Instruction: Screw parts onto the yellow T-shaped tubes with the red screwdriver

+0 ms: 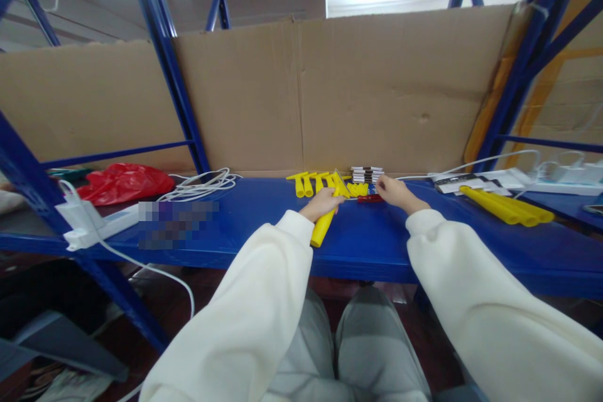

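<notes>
My left hand (pixel 323 204) is wrapped round a yellow tube-shaped piece (pixel 322 229), whose lower end points toward me above the blue shelf (pixel 264 217). To the right, my right hand (pixel 393 193) has its fingers pressed together beside small dark and white stacked pieces (pixel 366 174); whatever it pinches is too small to make out. A red item (pixel 370 199) lies just below its fingertips. Several yellow T-shaped pieces (pixel 299 184) stand in a row behind my left hand.
Yellow tubes (pixel 507 207) lie at the right near white packets and a white power strip (pixel 568 182). On the left are a red plastic bag (pixel 126 184), coiled white cable (pixel 205 184) and another power strip (pixel 106 223). Cardboard (pixel 377 88) walls the back between blue posts.
</notes>
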Tool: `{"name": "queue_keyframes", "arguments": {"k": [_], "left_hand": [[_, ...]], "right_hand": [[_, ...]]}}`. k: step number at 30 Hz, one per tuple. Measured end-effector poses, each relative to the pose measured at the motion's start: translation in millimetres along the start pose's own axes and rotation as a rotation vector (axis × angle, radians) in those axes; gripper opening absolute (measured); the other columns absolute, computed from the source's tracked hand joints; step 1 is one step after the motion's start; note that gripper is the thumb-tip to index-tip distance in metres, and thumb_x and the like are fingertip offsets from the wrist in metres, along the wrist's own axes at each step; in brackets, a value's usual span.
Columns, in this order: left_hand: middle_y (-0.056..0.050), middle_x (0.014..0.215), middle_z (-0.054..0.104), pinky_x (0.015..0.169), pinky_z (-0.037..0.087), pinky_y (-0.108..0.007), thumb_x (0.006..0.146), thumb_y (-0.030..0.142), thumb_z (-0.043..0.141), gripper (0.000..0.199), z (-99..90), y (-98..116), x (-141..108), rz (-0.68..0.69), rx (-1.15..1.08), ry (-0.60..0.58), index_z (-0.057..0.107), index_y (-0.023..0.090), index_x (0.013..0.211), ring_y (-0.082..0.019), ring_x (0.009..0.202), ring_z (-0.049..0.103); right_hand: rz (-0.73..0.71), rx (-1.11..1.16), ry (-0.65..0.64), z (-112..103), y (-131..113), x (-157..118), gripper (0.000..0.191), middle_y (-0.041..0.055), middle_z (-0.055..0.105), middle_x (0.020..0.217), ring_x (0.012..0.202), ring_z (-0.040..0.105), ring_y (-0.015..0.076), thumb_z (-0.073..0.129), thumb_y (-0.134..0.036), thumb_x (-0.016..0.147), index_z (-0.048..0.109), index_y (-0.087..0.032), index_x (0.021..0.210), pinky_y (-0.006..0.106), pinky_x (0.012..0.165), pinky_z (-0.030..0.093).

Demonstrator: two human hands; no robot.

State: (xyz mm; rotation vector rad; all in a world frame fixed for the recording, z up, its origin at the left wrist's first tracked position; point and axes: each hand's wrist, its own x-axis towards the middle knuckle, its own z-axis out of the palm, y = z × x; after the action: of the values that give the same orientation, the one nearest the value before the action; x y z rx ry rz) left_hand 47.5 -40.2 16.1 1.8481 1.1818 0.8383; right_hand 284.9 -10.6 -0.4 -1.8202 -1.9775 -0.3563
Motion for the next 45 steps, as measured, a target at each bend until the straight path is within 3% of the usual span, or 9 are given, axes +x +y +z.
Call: {"name": "queue_keyframes", "arguments": {"k": [9, 18, 28, 38, 42, 45], "left_hand": [[0.003, 0.042, 0.050, 0.046, 0.035, -0.022, 0.083, 0.005, 0.055, 0.039, -0.2, -6, 5, 0.008, 0.041, -0.003, 0.046, 0.019, 0.048, -0.009, 0.040, 0.045], [0.003, 0.042, 0.049, 0.048, 0.037, -0.023, 0.082, 0.008, 0.055, 0.037, 0.1, -2, 2, -0.008, 0.080, -0.015, 0.046, 0.019, 0.048, -0.010, 0.041, 0.044], [0.003, 0.043, 0.049, 0.050, 0.040, -0.021, 0.083, 0.007, 0.054, 0.035, 3.9, -6, 11, -0.018, -0.039, -0.019, 0.047, 0.019, 0.051, -0.010, 0.043, 0.047], [0.002, 0.050, 0.054, 0.050, 0.044, -0.022, 0.083, 0.008, 0.056, 0.016, 40.7, 20, 42, -0.068, -0.274, -0.070, 0.056, 0.016, 0.070, -0.011, 0.046, 0.051], [0.004, 0.053, 0.052, 0.048, 0.044, -0.021, 0.089, 0.010, 0.055, 0.006, 56.8, 30, 52, -0.126, -0.377, -0.078, 0.059, 0.014, 0.088, -0.010, 0.044, 0.049], [0.004, 0.057, 0.054, 0.045, 0.042, -0.020, 0.092, 0.010, 0.051, 0.010, 62.9, 33, 54, -0.180, -0.426, -0.071, 0.057, 0.013, 0.100, -0.009, 0.044, 0.049]], "right_hand": [[0.123, -0.021, -0.043, -1, 2, 0, 0.021, 0.0142, 0.076, 0.095, 0.090, 0.069, 0.0259, 0.046, -0.018, 0.091, 0.067, -0.019, 0.092, 0.031, 0.069, 0.045], [0.326, 0.012, -0.237, -8, -3, -1, 0.024, 0.0113, 0.075, 0.107, 0.107, 0.067, 0.0287, 0.052, -0.018, 0.086, 0.075, -0.021, 0.093, 0.042, 0.090, 0.049], [0.385, 0.029, -0.238, -16, -10, -6, 0.029, 0.0138, 0.074, 0.115, 0.115, 0.065, 0.0321, 0.053, -0.020, 0.086, 0.076, -0.021, 0.105, 0.050, 0.098, 0.047], [0.365, 0.007, -0.253, -21, -20, -13, 0.032, 0.0129, 0.074, 0.118, 0.115, 0.066, 0.0295, 0.050, -0.017, 0.088, 0.075, -0.021, 0.108, 0.047, 0.099, 0.046], [0.351, 0.000, -0.253, -19, -21, -12, 0.031, 0.0117, 0.074, 0.116, 0.114, 0.065, 0.0287, 0.049, -0.017, 0.087, 0.074, -0.022, 0.105, 0.046, 0.098, 0.045], [0.345, 0.013, -0.259, -18, -21, -12, 0.032, 0.0128, 0.073, 0.117, 0.115, 0.065, 0.0292, 0.048, -0.017, 0.087, 0.073, -0.021, 0.105, 0.048, 0.100, 0.043]]}}
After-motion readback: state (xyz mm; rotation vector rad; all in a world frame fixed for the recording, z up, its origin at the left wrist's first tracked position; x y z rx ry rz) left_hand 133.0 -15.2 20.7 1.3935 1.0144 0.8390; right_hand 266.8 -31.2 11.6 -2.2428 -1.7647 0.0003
